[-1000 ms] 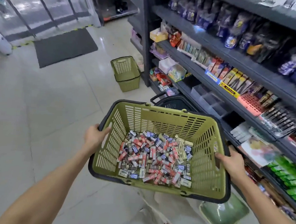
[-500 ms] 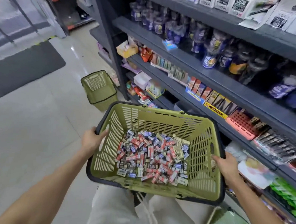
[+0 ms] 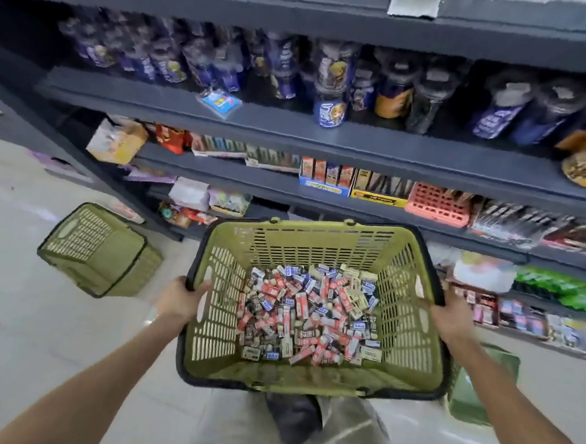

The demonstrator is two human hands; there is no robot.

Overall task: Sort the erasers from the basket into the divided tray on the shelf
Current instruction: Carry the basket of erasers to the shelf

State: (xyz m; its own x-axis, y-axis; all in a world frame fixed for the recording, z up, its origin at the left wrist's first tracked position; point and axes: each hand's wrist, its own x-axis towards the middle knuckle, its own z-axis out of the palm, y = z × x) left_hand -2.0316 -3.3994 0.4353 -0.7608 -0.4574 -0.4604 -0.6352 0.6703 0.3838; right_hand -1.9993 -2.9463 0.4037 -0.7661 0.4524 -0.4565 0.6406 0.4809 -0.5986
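I carry an olive-green plastic basket (image 3: 401, 335) with a black rim in front of me, level and facing the shelves. Its floor is covered with several small erasers (image 3: 308, 312) in red, blue, black and cream wrappers. My left hand (image 3: 180, 299) grips the basket's left rim. My right hand (image 3: 450, 317) grips the right rim. The divided tray is hidden behind the basket; I cannot see it in this view.
Dark grey shelves (image 3: 324, 134) packed with goods fill the view ahead. A second green basket (image 3: 97, 249) lies tilted on the pale tiled floor at the left. A green object (image 3: 480, 387) sits on the floor below my right arm. A pink crate (image 3: 438, 205) stands on the shelf.
My view has swung right and up to face the shelves squarely. The basket has come closer to the shelf and now covers the lower shelf where the grey divided tray showed earlier. Both hands keep their grip.
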